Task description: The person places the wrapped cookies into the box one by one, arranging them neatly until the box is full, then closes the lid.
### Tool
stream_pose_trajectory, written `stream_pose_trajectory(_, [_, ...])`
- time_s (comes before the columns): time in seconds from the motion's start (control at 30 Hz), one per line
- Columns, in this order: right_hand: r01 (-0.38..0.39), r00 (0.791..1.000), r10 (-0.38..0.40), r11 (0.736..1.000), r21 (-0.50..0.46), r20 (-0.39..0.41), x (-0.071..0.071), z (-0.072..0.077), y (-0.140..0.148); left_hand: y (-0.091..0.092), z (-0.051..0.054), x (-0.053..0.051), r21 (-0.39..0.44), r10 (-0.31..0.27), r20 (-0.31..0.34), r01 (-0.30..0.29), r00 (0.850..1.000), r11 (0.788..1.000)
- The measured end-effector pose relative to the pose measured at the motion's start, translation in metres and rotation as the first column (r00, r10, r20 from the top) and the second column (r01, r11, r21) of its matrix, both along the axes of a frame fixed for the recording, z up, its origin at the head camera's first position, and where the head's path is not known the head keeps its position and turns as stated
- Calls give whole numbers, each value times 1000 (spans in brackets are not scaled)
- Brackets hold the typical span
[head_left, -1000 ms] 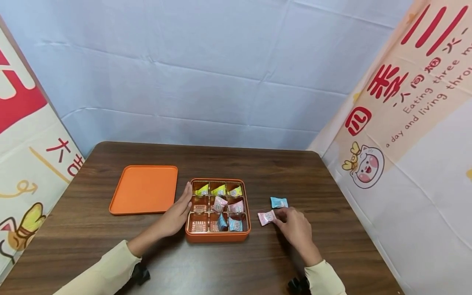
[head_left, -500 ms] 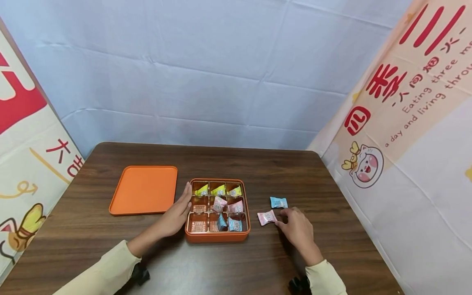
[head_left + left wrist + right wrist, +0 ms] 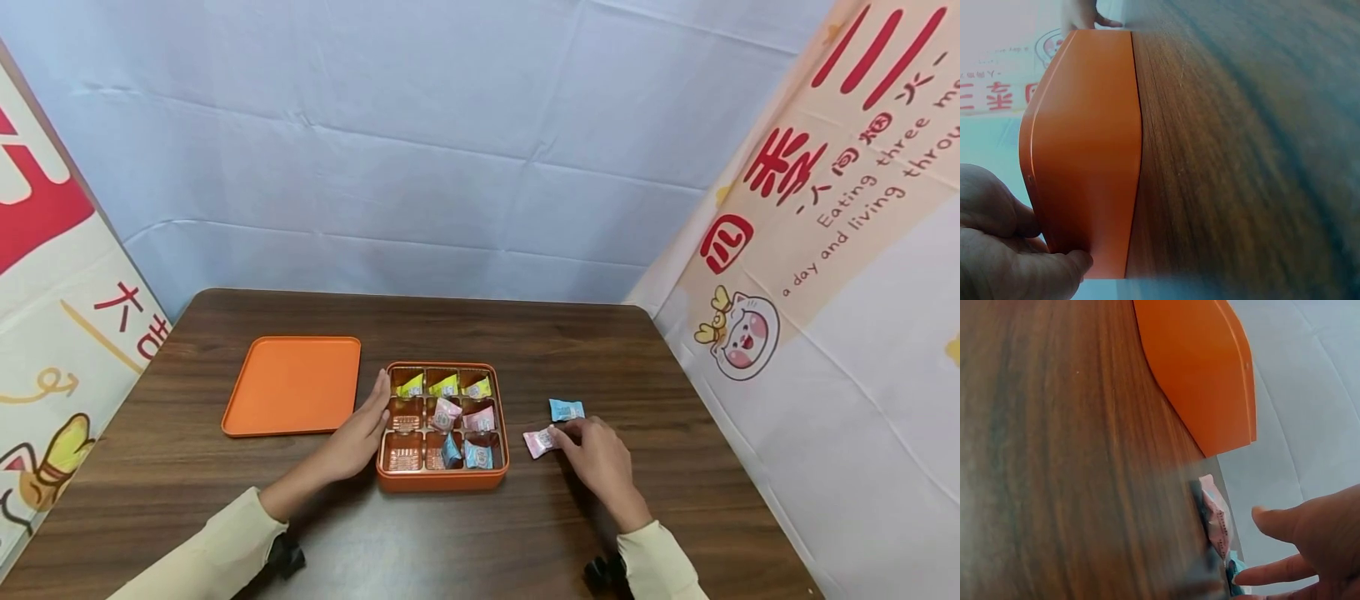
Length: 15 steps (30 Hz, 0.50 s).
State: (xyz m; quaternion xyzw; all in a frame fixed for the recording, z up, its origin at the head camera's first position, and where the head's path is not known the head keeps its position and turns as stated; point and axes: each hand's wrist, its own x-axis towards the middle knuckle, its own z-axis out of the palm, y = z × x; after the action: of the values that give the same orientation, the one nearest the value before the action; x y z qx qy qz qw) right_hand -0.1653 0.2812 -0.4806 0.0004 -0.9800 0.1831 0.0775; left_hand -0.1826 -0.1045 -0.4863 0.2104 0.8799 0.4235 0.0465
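An orange box (image 3: 442, 482) with a compartmented insert stands mid-table. Yellow-wrapped candies (image 3: 444, 386) fill its back row, while pink candies (image 3: 479, 419) and blue candies (image 3: 478, 455) lie in the rows nearer me. Against the box's left side rests my left hand (image 3: 362, 437), fingers extended. Right of the box lie a loose pink candy (image 3: 537, 442) and a loose blue candy (image 3: 567, 410). Over them hovers my right hand (image 3: 600, 462); in the right wrist view its thumb and fingers are spread apart, with a gap between the thumb and the pink candy.
A flat orange lid (image 3: 296, 387) lies left of the box, close to my left forearm. The dark wooden table (image 3: 420, 550) meets pale cloth (image 3: 420, 150) at the back, and printed cloths hang on both sides.
My right hand has shifted slightly, its thumb now reaching over part of the loose pink candy. The left hand, box and candies have not visibly moved.
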Motion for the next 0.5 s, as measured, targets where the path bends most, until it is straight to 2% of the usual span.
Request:
stream_pose_trajectory(0.3, [-14,1000,14,1000,22,2,-6,-4,-4,0,-1,0,-4,10,-7,-10,1000,1000])
stream_pose_trajectory(0.5, [-17,1000,17,1000,-5,25,-10,-4,-5,0,-1,0,2,2,-10,-2,1000,1000])
